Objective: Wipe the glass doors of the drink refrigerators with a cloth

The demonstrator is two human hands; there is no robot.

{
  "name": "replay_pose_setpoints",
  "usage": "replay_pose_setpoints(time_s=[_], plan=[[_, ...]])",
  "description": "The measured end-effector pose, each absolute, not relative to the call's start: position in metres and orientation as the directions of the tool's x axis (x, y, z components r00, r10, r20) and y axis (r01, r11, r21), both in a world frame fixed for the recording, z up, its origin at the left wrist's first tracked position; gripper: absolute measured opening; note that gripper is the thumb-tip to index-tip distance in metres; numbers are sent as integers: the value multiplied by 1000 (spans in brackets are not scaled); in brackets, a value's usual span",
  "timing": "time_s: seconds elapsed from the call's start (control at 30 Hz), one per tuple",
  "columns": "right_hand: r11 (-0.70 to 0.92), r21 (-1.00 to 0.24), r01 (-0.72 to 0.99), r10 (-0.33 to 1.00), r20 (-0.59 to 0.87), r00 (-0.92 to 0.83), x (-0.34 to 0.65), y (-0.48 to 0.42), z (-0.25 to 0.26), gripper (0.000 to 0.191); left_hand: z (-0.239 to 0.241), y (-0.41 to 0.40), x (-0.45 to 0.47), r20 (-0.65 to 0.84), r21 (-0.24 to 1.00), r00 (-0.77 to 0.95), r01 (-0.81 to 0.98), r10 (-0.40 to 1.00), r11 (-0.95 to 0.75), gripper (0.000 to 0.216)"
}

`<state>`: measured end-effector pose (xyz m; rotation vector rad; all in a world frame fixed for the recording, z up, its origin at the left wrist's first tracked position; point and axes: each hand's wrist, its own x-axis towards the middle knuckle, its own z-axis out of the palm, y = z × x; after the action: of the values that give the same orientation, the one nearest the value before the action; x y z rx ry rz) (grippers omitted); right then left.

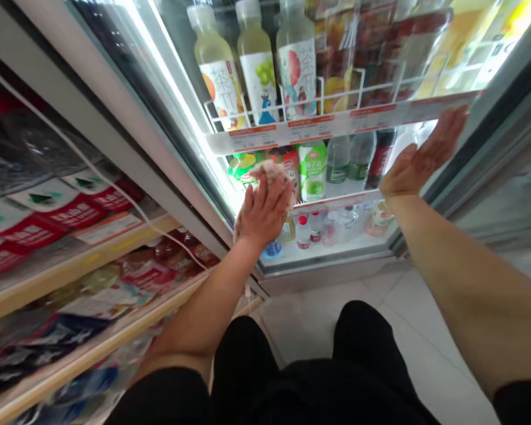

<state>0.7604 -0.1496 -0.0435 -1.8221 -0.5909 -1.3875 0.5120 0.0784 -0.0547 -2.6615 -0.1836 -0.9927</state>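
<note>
Left hand (264,209) holds a cloth (271,172) pressed against the cooler door (181,118); right hand (420,156), open and flat, braces the door, likely steadying it.

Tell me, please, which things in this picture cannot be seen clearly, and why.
Head view:
1. Cloth: mostly under the left hand; only its top shows.
2. Price labels on the shelf rail: too small and blurred to read.
3. Bottles at upper right: washed out by glare on the glass door.
4. Packets on the left shelves: blurred, print unreadable.
5. Right hand: palm faces the glass, hidden.
</note>
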Motion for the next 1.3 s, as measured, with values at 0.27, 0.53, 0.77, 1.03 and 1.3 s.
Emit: replay_pose_setpoints(time_s=[0.27, 0.53, 0.77, 1.03, 1.3], plan=[[-582, -268, 768, -52, 955, 293, 765, -149, -47, 67, 0, 83, 518, 875, -144, 484, 315, 28, -938, 63], [-625, -322, 711, -103, 937, 335, 767, -142, -50, 62, -68, 80, 519, 704, -468, 646, 108, -295, -877, 57], [-651, -349, 674, -132, 926, 353, 769, -137, -52, 65, 10, 80, 528, 916, -162, 399, 266, -45, -950, 74], [-674, -322, 665, -118, 935, 334, 769, -136, -52, 66, -42, 73, 529, 737, -476, 603, 141, -306, -868, 65], [-665, -351, 659, -131, 924, 361, 768, -136, -52, 67, 24, 75, 530, 918, -194, 393, 318, -57, -928, 78]])
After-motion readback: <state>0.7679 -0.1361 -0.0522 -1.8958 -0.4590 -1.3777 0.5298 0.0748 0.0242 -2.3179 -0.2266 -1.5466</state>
